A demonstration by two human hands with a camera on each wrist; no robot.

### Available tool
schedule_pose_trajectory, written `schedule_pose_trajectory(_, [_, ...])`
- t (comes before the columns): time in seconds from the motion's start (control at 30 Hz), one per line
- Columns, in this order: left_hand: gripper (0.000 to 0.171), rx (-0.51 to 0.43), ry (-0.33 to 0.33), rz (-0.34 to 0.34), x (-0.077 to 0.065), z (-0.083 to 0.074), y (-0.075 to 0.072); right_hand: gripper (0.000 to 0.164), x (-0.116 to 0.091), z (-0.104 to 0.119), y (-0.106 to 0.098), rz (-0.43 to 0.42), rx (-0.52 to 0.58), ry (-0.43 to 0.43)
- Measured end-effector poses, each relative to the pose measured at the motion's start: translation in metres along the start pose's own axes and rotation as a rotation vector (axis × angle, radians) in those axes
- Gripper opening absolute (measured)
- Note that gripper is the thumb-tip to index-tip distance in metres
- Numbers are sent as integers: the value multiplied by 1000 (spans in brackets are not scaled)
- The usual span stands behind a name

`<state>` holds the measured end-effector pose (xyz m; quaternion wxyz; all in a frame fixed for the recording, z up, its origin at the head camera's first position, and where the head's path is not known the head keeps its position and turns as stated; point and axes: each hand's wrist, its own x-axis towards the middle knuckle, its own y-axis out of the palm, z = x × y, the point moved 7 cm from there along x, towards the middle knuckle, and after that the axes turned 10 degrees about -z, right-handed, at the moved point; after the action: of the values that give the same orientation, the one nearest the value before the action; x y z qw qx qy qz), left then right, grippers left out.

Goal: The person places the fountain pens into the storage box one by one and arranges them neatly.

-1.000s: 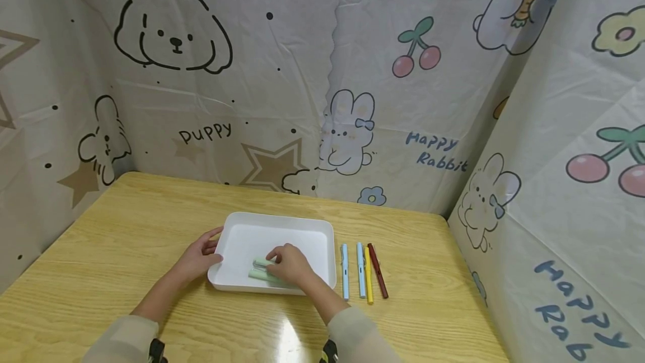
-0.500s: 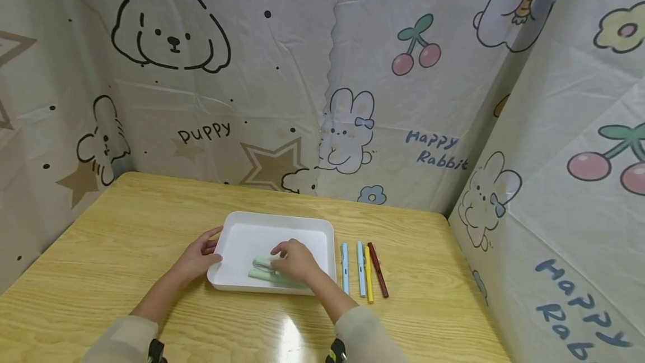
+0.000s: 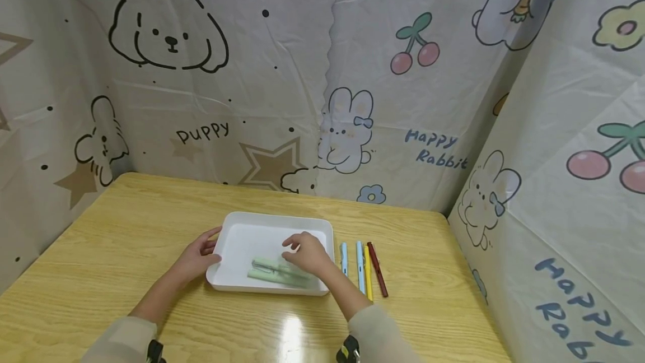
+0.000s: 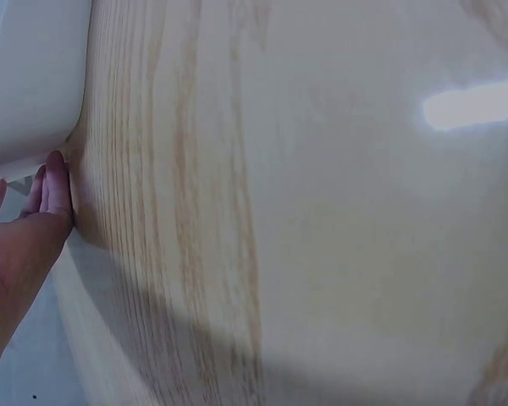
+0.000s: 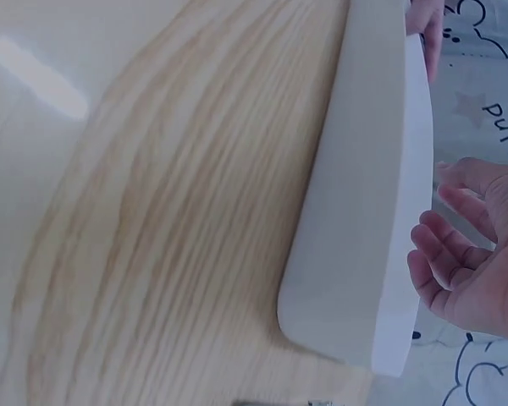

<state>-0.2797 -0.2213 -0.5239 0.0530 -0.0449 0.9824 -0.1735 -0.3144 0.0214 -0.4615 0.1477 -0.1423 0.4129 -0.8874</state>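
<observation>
A white tray lies on the wooden table, and two pale green pens rest side by side in its near part. My left hand is at the tray's left end, thumb and fingers resting against its outer side. In the left wrist view, fingertips touch the tray's corner. Over the right part of the tray hovers my right hand, its fingers loosely bent and nothing between them. It overlaps the right ends of the green pens. In the right wrist view, the right hand appears beside the rim with parted fingers.
Right of the tray lie two light blue pens, a yellow pen and a dark red pen. My right forearm covers part of them. Printed cloth hangs behind and beside the table.
My right hand has let go of the green pens, risen and moved right, with its fingers spreading. The pens stay in the tray. My left hand has stayed at the tray's end.
</observation>
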Motion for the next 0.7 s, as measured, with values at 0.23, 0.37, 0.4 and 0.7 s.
schedule_pose_trajectory(0.23, [71,5,0,2,-1,-1,0,25,-1,-11,-18,-23,6,11])
schedule_pose_trajectory(0.37, [71,8,1,1,-1,-1,0,26,0,-18,-28,-43,18,19])
schedule_pose_trajectory(0.4, [71,10,1,1,-1,-1,0,26,-1,-20,-30,-46,20,24])
schedule_pose_trajectory(0.7, [71,14,10,2,0,0,1,28,-3,-42,-51,-90,47,115])
